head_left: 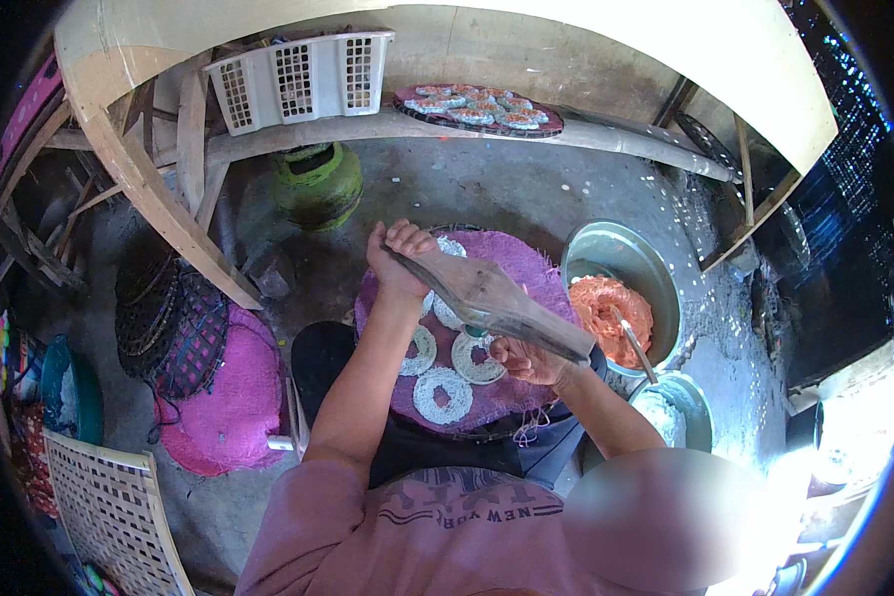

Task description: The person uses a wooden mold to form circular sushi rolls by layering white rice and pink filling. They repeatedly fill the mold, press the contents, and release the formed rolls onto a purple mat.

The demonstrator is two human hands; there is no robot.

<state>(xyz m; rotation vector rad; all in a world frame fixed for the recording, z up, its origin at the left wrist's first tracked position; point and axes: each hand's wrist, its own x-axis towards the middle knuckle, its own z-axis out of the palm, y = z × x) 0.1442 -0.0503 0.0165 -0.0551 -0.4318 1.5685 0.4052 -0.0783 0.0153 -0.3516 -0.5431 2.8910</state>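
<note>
Across the grey floor [417,184], dark baskets [174,328] and a pink sack [223,397] lie toward nine o'clock, a green gas cylinder [318,189] stands at eleven, a wooden bench [358,126] crosses twelve, and a bucket [656,258] of orange paste [606,308] sits at three. In the middle, a purple cloth [512,248] bears white rings [442,395]. Above it hangs a wooden board [487,293], its long axis running from ten o'clock to four. The left hand [402,248] wraps its fingers round the ten o'clock end; the right hand [531,361] is partly curled beneath the four o'clock end, its grip impossible to tell. That end nears the cloth's right edge, just beside the bucket; floor separates cloth from bench.
</note>
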